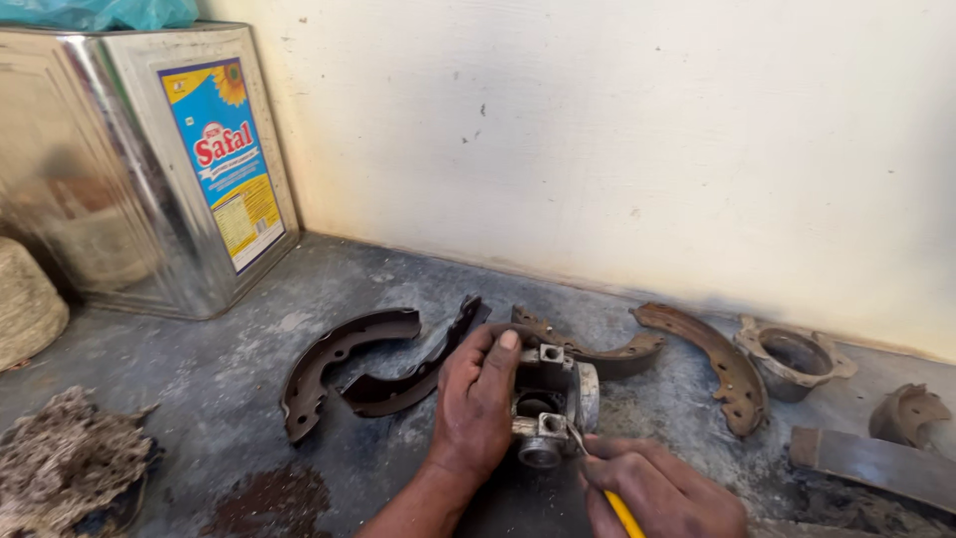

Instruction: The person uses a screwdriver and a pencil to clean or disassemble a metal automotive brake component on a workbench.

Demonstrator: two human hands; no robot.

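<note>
My left hand point(476, 399) grips a small grey metal cylinder part point(551, 403) that rests on the dark floor, with the thumb lying across its top. My right hand point(657, 490) holds a yellow-handled tool point(615, 503) whose thin metal tip touches the right side of the part near its lower port. Curved brake shoes lie around: two dark ones point(344, 364) left of my hands, and two rusty ones point(722, 364) to the right.
A large shiny square tin point(119, 179) with a blue and yellow label stands at the back left against the pale wall. A rusty round flange point(792, 357) and metal pieces point(876, 463) lie at right. A wad of dirty rag point(65, 463) sits at lower left.
</note>
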